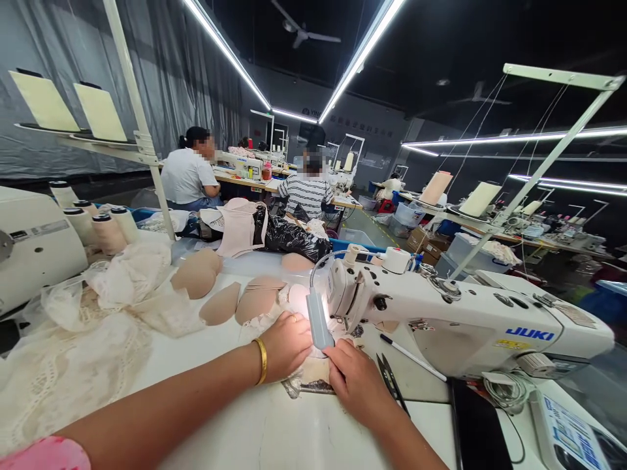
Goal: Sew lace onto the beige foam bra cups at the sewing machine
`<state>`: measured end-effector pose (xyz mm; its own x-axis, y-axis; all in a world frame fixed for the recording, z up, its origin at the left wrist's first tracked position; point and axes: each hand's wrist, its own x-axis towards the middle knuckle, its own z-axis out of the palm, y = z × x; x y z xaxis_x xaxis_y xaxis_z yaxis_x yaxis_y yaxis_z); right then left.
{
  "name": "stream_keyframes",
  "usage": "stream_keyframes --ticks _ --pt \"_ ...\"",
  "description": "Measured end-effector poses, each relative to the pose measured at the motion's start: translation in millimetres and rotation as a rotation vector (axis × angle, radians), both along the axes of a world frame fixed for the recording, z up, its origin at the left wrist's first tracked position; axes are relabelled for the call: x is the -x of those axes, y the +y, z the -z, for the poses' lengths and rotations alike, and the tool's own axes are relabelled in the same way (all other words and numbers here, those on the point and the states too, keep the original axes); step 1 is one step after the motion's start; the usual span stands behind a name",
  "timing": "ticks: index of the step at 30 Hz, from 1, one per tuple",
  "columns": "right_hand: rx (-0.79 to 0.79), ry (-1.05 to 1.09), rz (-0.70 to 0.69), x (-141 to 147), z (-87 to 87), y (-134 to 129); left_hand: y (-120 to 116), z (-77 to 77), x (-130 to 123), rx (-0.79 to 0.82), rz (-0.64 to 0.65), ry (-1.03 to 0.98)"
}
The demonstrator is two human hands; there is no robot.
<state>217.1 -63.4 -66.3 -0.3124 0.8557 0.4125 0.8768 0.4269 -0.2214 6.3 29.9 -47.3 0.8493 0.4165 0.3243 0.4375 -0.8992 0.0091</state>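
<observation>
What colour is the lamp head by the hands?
The lamp head is grey; head view shows it.

garment sewing workshop. juki machine [470, 326] by right edge of surface [235, 418], lace [34, 391] along left edge, thread cones [106, 235] near far left corner, co-workers [189, 176] seated at other machines [242, 168], tube lights [362, 59] overhead.

Beige cups [258, 300], cream lace [39, 375]

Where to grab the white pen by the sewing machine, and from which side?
Probably mid-barrel, pinched across its width: the pen is slim, straight and lies flat at a slant. Come from above, on the operator's side; the sewing machine stands along the far side.
</observation>
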Motion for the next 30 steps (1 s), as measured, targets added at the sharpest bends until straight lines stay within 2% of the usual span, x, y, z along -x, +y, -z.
stream_keyframes --ticks 4,8,11,14,15,16,17,18,19,20,21,22,24,25,27,30 --pt "-0.016 0.046 -0.024 -1 -0.2 0 1 -6.9 -6 0.059 -0.08 0.045" --pt "0.044 0.238 -0.046 2 -5.4 -6 4 -17.4 -3 0.124 -0.141 0.036" --pt "0.311 0.546 -0.037 14 -14.0 -14 -13 -33.3 19 0.188 -0.168 -0.007" --pt "0.632 0.941 -0.036 38 -22.9 -21 -62 -39.5 46 0.311 -0.104 -0.107" --pt "0.683 1.052 -0.036 48 -25.1 -24 -83 -36.5 54 0.468 -0.04 -0.216" --pt "0.7 1.144 -0.032 58 -26.7 -27 -105 -31.3 60 0.706 -0.025 -0.344" --pt "0.689 1.217 -0.027 68 -27.2 -32 -126 -24.7 64 1.014 -0.026 -0.433" --pt "0.653 1.277 -0.022 78 -26.6 -38 -144 -18.1 66 1.39 -0.009 -0.499" --pt "0.608 1.326 -0.018 87 -24.4 -46 -159 -12.8 67 1.72 -0.048 -0.614" --pt "0.558 1.367 -0.014 95 -20.8 -56 -170 -9.8 67 1.949 -0.11 -0.771" --pt "0.51 1.401 -0.011 102 -15.9 -68 -177 -9.9 66 2.053 -0.191 -0.987" --pt "0.473 1.428 -0.007 108 -10.1 -80 -181 -12.9 65 2.046 -0.26 -1.213" --pt "0.447 1.458 -0.001 114 1.5 -105 -180 -24.3 61 1.862 -0.36 -1.55" --pt "0.453 1.464 -0.004 115 6.0 -115 -178 -30.4 59 1.775 -0.373 -1.62" --pt "0.469 1.462 -0.012 114 10.3 -129 -173 -38.8 55 1.708 -0.383 -1.631" --pt "0.438 1.44 0.01 107 6.9 -132 -170 -39.0 49 1.814 -0.45 -1.622"
